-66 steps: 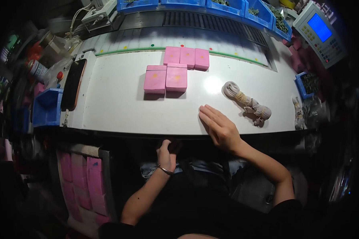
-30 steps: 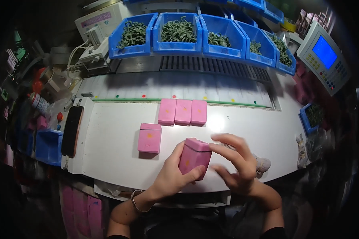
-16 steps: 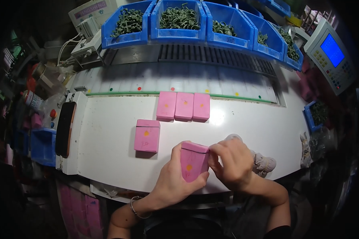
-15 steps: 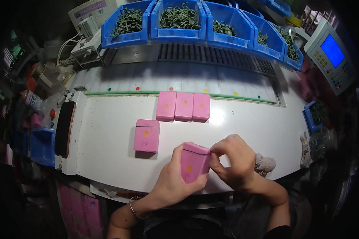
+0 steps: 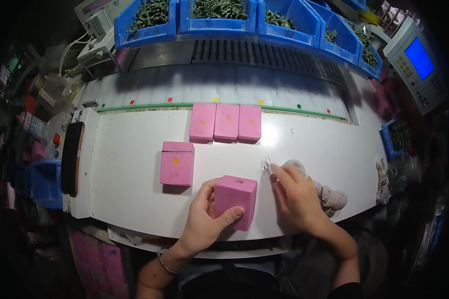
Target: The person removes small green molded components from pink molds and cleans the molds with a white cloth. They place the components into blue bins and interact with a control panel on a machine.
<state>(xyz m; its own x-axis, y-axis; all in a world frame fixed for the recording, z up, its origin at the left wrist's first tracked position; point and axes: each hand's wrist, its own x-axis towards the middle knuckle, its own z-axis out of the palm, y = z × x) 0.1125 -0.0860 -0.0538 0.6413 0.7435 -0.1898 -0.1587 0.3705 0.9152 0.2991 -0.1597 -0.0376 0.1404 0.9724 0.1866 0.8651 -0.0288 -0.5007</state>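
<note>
My left hand (image 5: 204, 214) is wrapped round a pink rubber-like block (image 5: 229, 199), thumb across its front. The block tilts above the table's front edge, and a round hole shows in its top face. My right hand (image 5: 297, 199) is to its right, fingers stretched out. A thin dark band (image 5: 267, 164) in a small loop lies right by its fingertips, apparently loose. Under and beside that hand are greyish-white bundles (image 5: 332, 197) wound with yellowish strands. Left of my left hand stands another pink block (image 5: 177, 167) with a dark line round its upper part.
Three pink blocks (image 5: 226, 122) stand side by side along the green strip. Blue bins (image 5: 219, 26) of small green pieces line the back. A dark phone (image 5: 74, 158) lies on the left ledge; a control panel (image 5: 416, 62) with a blue screen is at right.
The dark band has come off the held block. My right hand has moved from the block up and right, opening, and the block now shows its holed top. The view has shifted slightly.
</note>
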